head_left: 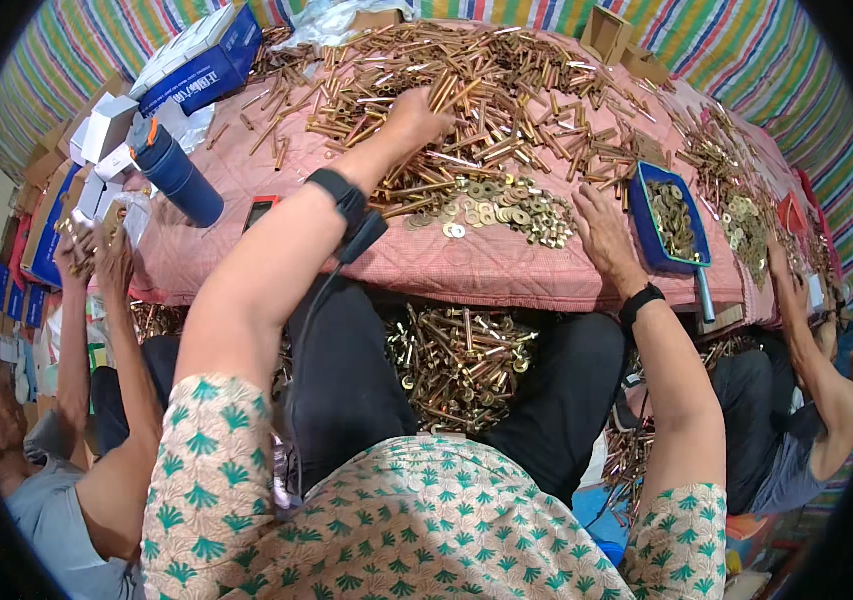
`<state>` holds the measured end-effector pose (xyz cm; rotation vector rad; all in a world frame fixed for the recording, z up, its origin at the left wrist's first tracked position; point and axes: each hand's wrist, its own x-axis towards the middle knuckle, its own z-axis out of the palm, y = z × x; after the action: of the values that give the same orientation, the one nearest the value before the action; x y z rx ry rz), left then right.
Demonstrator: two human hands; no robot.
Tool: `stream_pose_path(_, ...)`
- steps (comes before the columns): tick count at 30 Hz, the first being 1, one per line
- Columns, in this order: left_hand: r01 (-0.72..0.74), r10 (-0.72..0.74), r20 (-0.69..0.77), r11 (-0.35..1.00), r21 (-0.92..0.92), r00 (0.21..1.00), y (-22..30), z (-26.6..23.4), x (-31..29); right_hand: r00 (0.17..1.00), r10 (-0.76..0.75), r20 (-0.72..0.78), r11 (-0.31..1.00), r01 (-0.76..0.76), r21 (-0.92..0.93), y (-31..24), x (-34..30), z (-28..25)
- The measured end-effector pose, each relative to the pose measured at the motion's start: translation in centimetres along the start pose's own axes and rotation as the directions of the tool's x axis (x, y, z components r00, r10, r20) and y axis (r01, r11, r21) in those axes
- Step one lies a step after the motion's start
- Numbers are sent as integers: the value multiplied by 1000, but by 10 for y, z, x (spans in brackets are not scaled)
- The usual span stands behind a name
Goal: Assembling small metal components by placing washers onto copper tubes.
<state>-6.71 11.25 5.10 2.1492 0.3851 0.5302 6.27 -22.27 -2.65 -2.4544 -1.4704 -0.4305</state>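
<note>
A large heap of long brass-coloured bolts (506,140) covers the far side of the pink quilted table cover (286,255). My left hand (414,122) reaches into that heap, its fingers curled round a few bolts that stick up past the knuckles; the fingertips are partly hidden. Loose washers (487,214) lie at the heap's near edge, with a cluster of small nuts (550,229) to their right. My right hand (606,238) rests beside the nuts, fingers stretched apart, holding nothing. Right of it stands a blue scoop-like tray (673,262) with washers in it.
A blue tumbler (178,180) and blue-and-white boxes (191,65) stand at the left. Between my knees lies a heap of assembled bolts (461,360). A co-worker at the left holds metal parts; another person's arm (796,310) reaches onto the table at the right.
</note>
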Motion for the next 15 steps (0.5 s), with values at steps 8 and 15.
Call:
stream_pose_path(8,-55,218,-329,896,440,919,-15,59,88,999,38,-33,999,-37,33,2,1,2)
stream_pose_path(15,-95,199,-168,869,486,965,-28,66,129,999,36,-40,998,-34,45,5,3,1)
